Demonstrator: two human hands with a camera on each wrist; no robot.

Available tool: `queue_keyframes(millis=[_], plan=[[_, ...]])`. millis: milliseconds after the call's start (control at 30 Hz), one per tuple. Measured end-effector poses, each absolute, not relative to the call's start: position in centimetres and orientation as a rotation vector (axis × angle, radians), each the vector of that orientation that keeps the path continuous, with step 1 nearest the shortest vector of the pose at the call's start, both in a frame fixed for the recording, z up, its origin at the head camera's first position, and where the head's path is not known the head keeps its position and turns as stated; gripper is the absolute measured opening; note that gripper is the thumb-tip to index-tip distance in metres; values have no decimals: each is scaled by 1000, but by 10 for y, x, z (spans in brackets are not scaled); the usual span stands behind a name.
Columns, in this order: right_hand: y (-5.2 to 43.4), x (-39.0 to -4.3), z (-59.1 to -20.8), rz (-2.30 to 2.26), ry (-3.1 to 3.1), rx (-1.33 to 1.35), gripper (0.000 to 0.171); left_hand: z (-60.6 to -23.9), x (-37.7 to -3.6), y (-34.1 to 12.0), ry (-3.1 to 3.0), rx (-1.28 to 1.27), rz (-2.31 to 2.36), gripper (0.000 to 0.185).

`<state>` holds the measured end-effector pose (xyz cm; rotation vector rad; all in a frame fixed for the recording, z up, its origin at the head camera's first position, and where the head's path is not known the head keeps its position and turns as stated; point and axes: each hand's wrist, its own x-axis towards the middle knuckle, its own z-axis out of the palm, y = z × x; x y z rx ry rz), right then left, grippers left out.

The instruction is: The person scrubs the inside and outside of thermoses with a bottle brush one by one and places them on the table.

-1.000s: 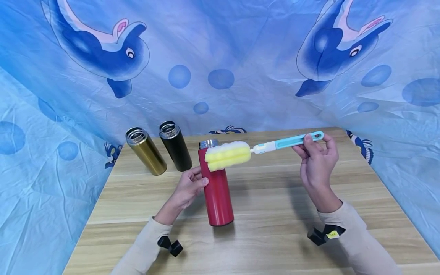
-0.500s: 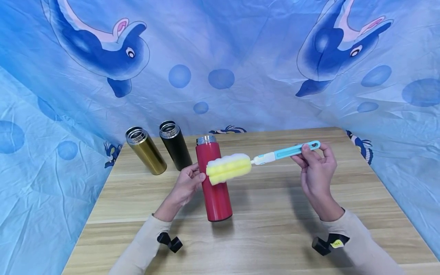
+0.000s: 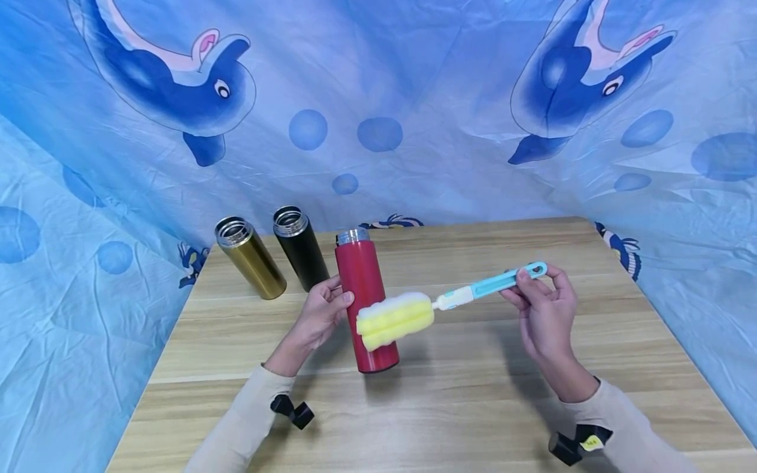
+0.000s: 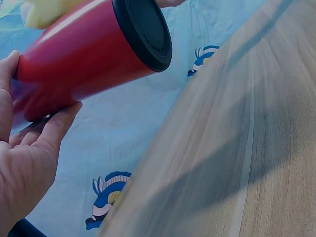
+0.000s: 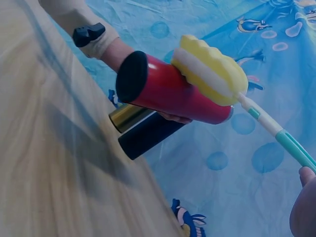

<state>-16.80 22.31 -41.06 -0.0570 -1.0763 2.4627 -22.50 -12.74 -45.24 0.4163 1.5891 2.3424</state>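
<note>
My left hand [image 3: 322, 309] grips a red thermos bottle [image 3: 361, 269] by its side, thumb on the front. In the left wrist view the bottle [image 4: 89, 54] is raised off the table, its black base showing. Its steel mouth has no lid. My right hand [image 3: 545, 309] pinches the turquoise handle of a bottle brush [image 3: 493, 284] near its looped end. The brush's yellow and white sponge head [image 3: 396, 318] overlaps the lower front of the red bottle; in the right wrist view the sponge [image 5: 210, 69] lies along the bottle's side.
Two more lidless thermos bottles, one gold [image 3: 254, 263] and one black [image 3: 301, 253], stand at the back left of the wooden table [image 3: 473, 407]. A blue curtain [image 3: 449, 98] printed with dolphins hangs behind the table and along both sides.
The sponge head has moved down the red bottle from near its neck to its lower part, the right hand lowering with it. The red bottle has risen and shifted slightly left.
</note>
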Motion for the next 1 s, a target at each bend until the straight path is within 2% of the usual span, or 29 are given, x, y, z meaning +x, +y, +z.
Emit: queue_keyframes(millis=[433,700,1000], plan=[[229,-146,-419,2500,-1099,26,17,-450,-227,-127,1570,380,2365,45],[228,-148,-421,2511,-1105,61,19,-452,-225,-127,1640,371,2281,54],[227,-158,-420,2492,-1074,-50,22,-450,-222,-128,1743,405,2154,63]])
